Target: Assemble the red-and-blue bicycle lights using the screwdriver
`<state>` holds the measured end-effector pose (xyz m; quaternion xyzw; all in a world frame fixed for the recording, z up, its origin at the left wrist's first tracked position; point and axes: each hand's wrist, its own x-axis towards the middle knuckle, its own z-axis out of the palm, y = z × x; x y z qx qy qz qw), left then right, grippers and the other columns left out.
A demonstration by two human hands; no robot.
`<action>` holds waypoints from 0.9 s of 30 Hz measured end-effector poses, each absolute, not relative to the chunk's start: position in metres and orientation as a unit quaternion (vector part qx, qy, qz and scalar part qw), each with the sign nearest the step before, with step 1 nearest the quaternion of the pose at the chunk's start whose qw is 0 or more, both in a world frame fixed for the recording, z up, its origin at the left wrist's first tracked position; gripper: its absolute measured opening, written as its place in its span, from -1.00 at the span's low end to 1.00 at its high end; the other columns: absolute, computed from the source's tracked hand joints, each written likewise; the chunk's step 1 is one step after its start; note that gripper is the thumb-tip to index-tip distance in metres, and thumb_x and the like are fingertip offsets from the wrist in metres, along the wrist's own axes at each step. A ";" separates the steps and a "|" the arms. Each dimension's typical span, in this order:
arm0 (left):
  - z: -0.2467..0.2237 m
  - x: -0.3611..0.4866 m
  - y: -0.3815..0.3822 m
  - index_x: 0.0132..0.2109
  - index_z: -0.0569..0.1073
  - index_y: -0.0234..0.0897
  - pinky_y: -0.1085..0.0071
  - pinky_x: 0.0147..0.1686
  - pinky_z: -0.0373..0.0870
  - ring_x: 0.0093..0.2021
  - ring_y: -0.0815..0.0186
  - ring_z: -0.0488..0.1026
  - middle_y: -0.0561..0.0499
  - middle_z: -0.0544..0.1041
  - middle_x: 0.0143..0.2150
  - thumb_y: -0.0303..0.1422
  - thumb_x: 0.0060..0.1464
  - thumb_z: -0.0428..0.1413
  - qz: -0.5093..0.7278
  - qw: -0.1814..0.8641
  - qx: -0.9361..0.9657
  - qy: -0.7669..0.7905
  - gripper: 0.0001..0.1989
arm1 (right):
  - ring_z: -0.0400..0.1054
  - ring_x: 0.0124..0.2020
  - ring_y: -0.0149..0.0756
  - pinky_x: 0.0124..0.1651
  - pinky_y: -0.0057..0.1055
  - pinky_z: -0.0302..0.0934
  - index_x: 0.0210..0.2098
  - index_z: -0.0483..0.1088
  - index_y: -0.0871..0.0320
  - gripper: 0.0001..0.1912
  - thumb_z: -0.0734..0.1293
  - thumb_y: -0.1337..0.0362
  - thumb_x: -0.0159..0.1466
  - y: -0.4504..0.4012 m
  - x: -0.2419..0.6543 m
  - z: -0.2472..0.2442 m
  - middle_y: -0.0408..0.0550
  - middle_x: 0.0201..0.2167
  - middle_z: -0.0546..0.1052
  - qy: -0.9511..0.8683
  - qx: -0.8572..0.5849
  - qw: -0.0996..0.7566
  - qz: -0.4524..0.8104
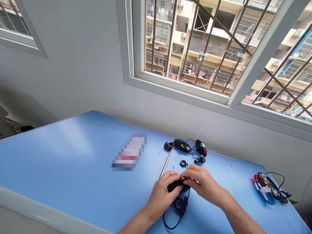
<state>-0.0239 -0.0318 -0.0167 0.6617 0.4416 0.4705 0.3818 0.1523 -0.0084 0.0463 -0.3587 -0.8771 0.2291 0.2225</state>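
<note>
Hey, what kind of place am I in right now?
Probably a room in a flat, perhaps used as a small workspace. The barred window faces an apartment block, and the blue table beneath it holds small wired gadgets. I can't tell whether anyone lives here.

A broad open stretch of the blue tabletop (60,169) lies left of the pixelated item (129,152). Another gap runs between the right hand (203,182) and the red-and-blue device (263,189). The ring clamp (182,164) and black devices (182,146) obstruct the wall side; a looped cable (164,221) blocks passage nearer than the held black part (172,186).
</note>
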 end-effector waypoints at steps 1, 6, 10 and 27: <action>-0.016 -0.024 -0.032 -0.21 0.57 -0.13 0.35 -0.08 0.41 -0.14 0.24 0.48 0.02 0.54 -0.18 -0.50 -0.02 0.09 0.470 0.382 0.661 0.443 -0.74 | 0.37 -0.34 -0.36 -0.28 -0.45 0.28 -0.13 0.47 0.11 -0.72 0.24 0.50 0.26 -0.008 0.153 0.045 -0.03 -0.28 0.47 -0.878 -0.356 0.229 0.224; -0.016 -0.025 -0.033 -0.23 0.58 -0.13 0.35 -0.08 0.42 -0.14 0.23 0.48 0.02 0.54 -0.18 -0.46 -0.01 0.12 0.468 0.377 0.665 0.443 -0.79 | 0.38 -0.35 -0.35 -0.29 -0.44 0.29 -0.11 0.47 0.12 -0.70 0.22 0.50 0.26 -0.006 0.152 0.041 -0.01 -0.30 0.47 -0.883 -0.333 0.254 0.211; -0.016 -0.025 -0.033 -0.21 0.59 -0.11 0.35 -0.09 0.43 -0.15 0.23 0.48 0.01 0.55 -0.19 -0.41 0.03 0.12 0.469 0.370 0.667 0.446 -0.80 | 0.38 -0.37 -0.36 -0.32 -0.47 0.29 -0.14 0.48 0.12 -0.73 0.24 0.48 0.26 -0.008 0.152 0.040 -0.02 -0.32 0.49 -0.881 -0.324 0.262 0.225; -0.017 -0.023 -0.034 -0.24 0.61 -0.12 0.38 -0.13 0.44 -0.16 0.22 0.50 -0.03 0.55 -0.18 -0.46 0.01 0.12 0.468 0.375 0.662 0.449 -0.79 | 0.49 -0.34 -0.25 -0.32 -0.47 0.21 -0.40 0.53 0.18 -0.87 0.33 0.43 0.21 0.047 0.097 0.061 -0.02 -0.45 0.60 -0.898 -0.433 0.009 0.075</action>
